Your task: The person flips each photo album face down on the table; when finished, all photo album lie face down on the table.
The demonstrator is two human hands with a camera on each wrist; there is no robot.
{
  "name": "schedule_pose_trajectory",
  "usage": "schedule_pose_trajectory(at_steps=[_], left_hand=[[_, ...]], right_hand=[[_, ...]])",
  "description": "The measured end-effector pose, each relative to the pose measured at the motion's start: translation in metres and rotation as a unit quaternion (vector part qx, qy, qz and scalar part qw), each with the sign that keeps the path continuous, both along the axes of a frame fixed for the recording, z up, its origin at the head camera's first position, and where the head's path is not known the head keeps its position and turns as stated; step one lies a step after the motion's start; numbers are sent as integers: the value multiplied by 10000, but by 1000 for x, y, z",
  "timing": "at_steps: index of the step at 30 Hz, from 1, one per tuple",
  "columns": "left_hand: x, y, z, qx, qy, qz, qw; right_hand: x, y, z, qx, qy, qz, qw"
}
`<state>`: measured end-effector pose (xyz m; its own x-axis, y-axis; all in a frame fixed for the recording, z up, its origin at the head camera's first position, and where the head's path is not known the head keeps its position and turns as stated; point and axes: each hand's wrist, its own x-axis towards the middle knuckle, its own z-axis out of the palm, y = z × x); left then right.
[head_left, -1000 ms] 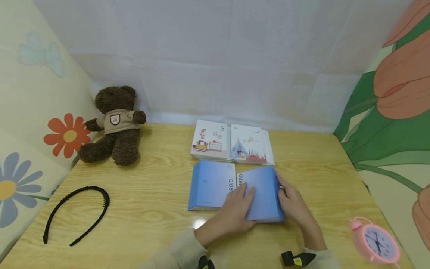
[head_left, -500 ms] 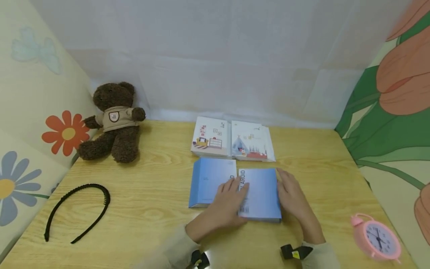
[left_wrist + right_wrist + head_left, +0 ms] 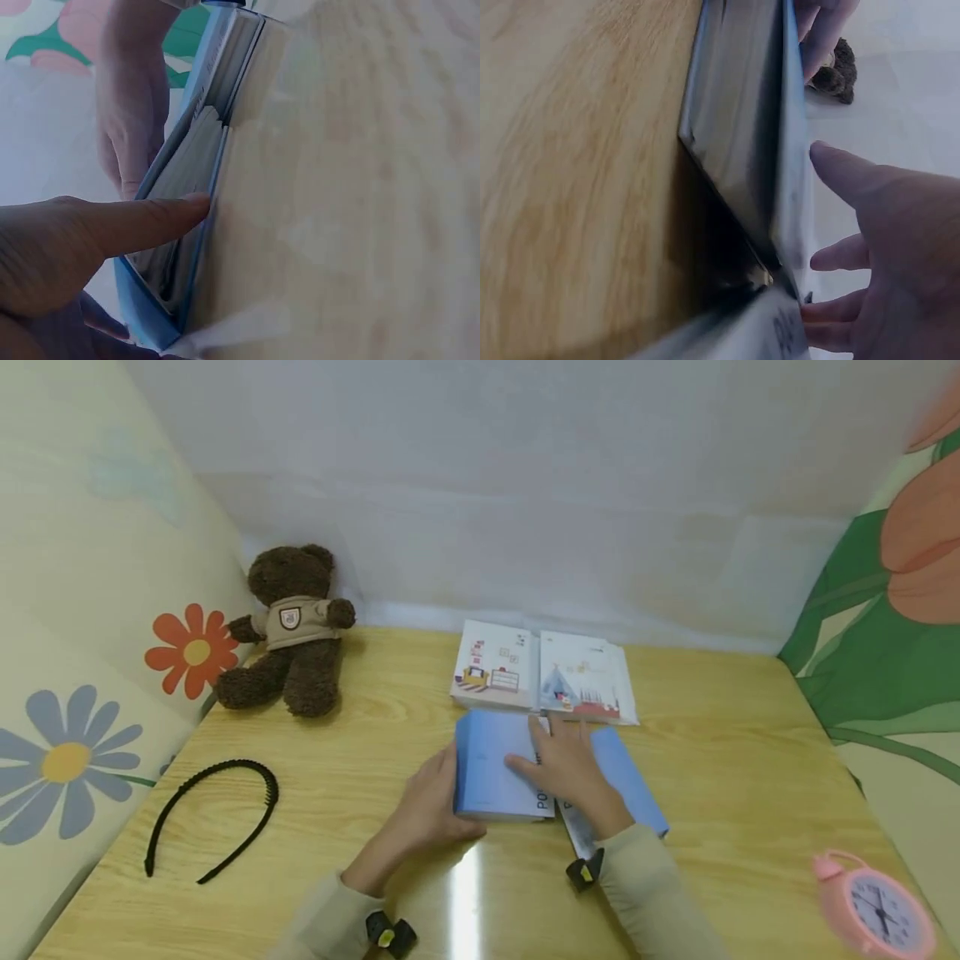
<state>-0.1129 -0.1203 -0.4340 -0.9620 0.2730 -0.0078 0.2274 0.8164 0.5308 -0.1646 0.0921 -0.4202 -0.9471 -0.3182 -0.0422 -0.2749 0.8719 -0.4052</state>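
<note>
A blue book (image 3: 491,760) lies on the wooden table (image 3: 750,777) in the head view. My right hand (image 3: 566,764) rests flat on its cover, fingers straight. My left hand (image 3: 431,806) sits against its left edge. In the left wrist view the thumb (image 3: 127,223) touches the page edges of the blue book (image 3: 191,169). The right wrist view shows the blue book (image 3: 750,127) edge-on, with my right hand (image 3: 885,225) spread over it. A second blue book (image 3: 633,781) lies askew under my right forearm.
Two white illustrated books (image 3: 543,672) lie side by side just behind the blue ones. A brown teddy bear (image 3: 296,627) sits at the back left, a black headband (image 3: 217,814) at the front left, and a pink alarm clock (image 3: 873,902) at the front right.
My right hand has crossed from the right blue book's far edge onto the left blue book. My left hand slid off the covers to the left book's edge. The right book now lies skewed.
</note>
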Motion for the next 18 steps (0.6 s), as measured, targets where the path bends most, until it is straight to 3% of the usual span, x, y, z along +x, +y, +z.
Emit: schedule_pose_trajectory(at_steps=[6,18], left_hand=[[2,-4,-5,-39,-19,-52,10000],[8,-8,0,564,-170,80,9982]], right_hand=[[-2,-10,-3,-289,-553,-86,9980],[5,-24,-6,-293,-348,178,9988]])
